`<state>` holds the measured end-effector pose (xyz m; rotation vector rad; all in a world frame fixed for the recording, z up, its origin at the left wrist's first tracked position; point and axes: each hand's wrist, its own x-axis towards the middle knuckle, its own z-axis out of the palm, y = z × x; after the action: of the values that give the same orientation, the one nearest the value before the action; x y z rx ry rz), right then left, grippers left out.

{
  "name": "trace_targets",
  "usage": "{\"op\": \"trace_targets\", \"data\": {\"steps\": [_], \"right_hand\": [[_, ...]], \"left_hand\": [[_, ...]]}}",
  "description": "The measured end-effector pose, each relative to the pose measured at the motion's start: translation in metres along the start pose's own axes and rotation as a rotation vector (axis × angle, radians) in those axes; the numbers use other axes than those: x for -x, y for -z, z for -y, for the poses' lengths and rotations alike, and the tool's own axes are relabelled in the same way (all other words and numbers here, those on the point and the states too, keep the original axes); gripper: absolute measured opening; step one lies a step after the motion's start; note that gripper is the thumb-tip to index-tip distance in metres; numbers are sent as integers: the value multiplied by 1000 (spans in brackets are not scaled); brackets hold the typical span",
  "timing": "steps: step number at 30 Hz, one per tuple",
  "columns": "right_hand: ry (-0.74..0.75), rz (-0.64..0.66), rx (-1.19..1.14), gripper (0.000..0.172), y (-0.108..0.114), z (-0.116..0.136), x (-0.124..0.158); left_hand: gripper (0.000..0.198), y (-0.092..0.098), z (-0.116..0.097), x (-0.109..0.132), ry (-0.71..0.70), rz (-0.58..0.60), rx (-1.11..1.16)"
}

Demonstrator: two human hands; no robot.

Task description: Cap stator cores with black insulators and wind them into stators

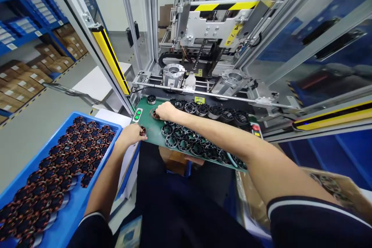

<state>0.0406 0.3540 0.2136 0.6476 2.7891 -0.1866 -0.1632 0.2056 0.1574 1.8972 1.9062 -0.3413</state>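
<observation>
My left hand (132,135) is closed on a copper-wound ring (142,131) at the left front edge of the green work surface (153,135). Further back, my right hand (165,111) grips another copper-wound ring (155,114), with thin wires sticking out to its left. A single ring (151,99) stands alone behind my right hand. Black rings (183,144) fill the front of the surface in rows, and a back row of rings (214,112) runs beyond my right forearm, which hides part of them.
At the left lies a blue tray (76,197) of copper-wound rings. Behind the surface stand two metal fixtures (173,74) and a rail. A yellow light barrier (112,62) flanks the left, a green button box (137,115) and red button (255,128) the surface ends. A carton (252,197) is lower right.
</observation>
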Motion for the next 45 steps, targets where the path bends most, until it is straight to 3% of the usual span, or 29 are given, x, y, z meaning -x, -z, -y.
{"op": "trace_targets", "data": {"steps": [3, 6, 9, 11, 15, 17, 19, 22, 24, 28, 32, 35, 40, 45], "right_hand": [[-104, -52, -56, 45, -20, -16, 34], [-178, -150, -155, 43, -50, -24, 99], [-273, -274, -258, 38, -91, -9, 169], [-339, -358, -312, 35, -121, 12, 201], [-413, -494, -422, 29, -170, 49, 211], [-415, -536, -484, 22, -183, 58, 199], [-404, -569, -551, 12, -188, 60, 189], [-401, -625, -661, 7, -184, 61, 189], [-410, -667, -753, 12, -173, 62, 200], [-371, -721, -1009, 41, -132, 66, 233], [-319, -800, -1607, 51, -89, 73, 251], [-306, -803, -1879, 56, -74, 77, 255], [-311, -731, -1940, 85, -77, 77, 260], [-293, -705, -1975, 74, -83, 72, 257]], "left_hand": [[36, 4, -4, -33, 19, -66, -13], [28, 6, -9, -51, 3, -238, 5], [36, 0, -17, -41, -41, -430, 45], [38, -10, -26, -22, -137, -515, 88], [37, -45, -54, 8, -506, -594, 183], [37, -65, -69, 10, -564, -572, 165], [30, -82, -79, 7, -533, -531, 140], [20, -92, -84, 4, -493, -503, 148], [19, -89, -84, 12, -476, -550, 244], [23, -67, -90, 50, -546, -601, 772], [24, -40, -108, 88, -746, -547, 1214], [27, -25, -121, 105, -804, -495, 1219], [25, -16, -131, 113, -855, -451, 1201], [27, -15, -134, 111, -866, -404, 1213]]}}
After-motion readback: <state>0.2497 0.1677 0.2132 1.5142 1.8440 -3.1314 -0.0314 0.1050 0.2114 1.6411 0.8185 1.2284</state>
